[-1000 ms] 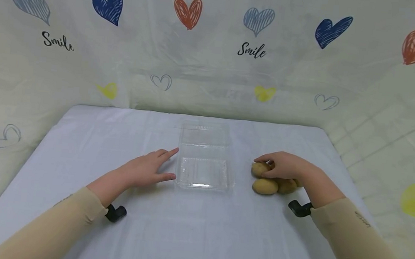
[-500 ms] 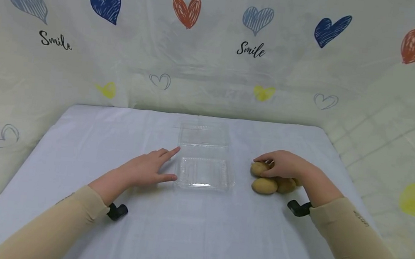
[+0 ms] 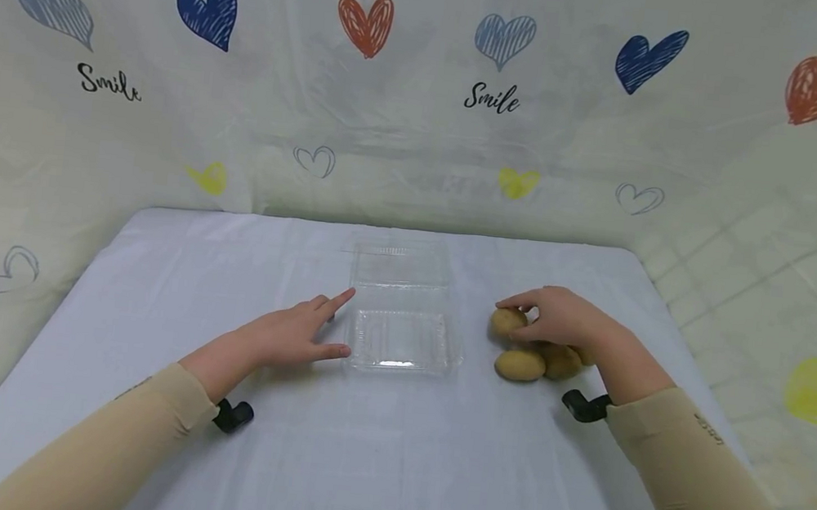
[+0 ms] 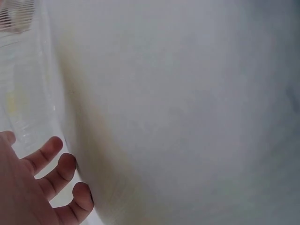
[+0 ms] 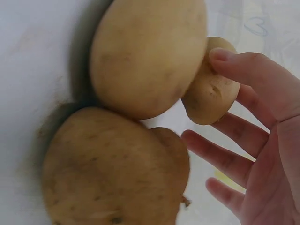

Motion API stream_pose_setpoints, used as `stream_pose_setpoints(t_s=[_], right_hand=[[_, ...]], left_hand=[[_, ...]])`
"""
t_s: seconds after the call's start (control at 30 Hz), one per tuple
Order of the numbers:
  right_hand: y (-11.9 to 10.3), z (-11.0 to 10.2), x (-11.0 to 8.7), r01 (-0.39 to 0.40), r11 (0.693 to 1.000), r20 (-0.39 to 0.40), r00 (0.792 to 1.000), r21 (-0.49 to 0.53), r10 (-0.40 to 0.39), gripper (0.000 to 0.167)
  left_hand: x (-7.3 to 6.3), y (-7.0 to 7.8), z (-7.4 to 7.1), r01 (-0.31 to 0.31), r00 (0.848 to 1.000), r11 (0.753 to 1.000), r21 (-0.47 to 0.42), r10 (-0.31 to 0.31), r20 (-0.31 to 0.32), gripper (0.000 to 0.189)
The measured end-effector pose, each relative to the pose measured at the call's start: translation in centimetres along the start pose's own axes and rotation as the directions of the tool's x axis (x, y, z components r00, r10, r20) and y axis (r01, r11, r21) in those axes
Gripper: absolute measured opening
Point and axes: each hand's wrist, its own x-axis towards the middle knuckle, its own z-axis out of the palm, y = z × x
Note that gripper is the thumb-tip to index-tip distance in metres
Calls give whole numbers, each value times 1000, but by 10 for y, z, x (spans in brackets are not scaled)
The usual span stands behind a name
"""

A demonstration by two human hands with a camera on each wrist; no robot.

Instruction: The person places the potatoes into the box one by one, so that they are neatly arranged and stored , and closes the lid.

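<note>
My right hand pinches a tan potato between thumb and fingers, at the far left of a small potato group. Seen from the right wrist, the held potato is partly behind a nearer potato. Below it in the head view lie a loose potato and a darker one; another is mostly hidden behind the hand. At the left side of a clear plastic clamshell box, my left hand spreads its fingers, thumb and index at the box's edge. Whether they touch it is unclear.
The box's lid lies unfolded toward the back of the white-covered table. Behind the table hangs a pale curtain printed with hearts. A small black device sits at the left wrist, another at the right.
My right hand has shifted slightly up and left, and the pinched potato has moved with it, away from the potato below. The left hand stays almost still at the box.
</note>
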Motion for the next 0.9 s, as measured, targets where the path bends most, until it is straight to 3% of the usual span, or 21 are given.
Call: stream_pose_setpoints(t_s=[0.53, 0.9], right_hand=[[-29, -12, 1, -34, 998, -45, 998, 61, 37, 54], [-51, -14, 6, 39, 995, -39, 999, 96, -36, 52]], left_hand=[[-1, 2, -1, -10, 1000, 1000, -12, 10, 8, 98], [2, -3, 1, -20, 1000, 1000, -10, 20, 5, 99]])
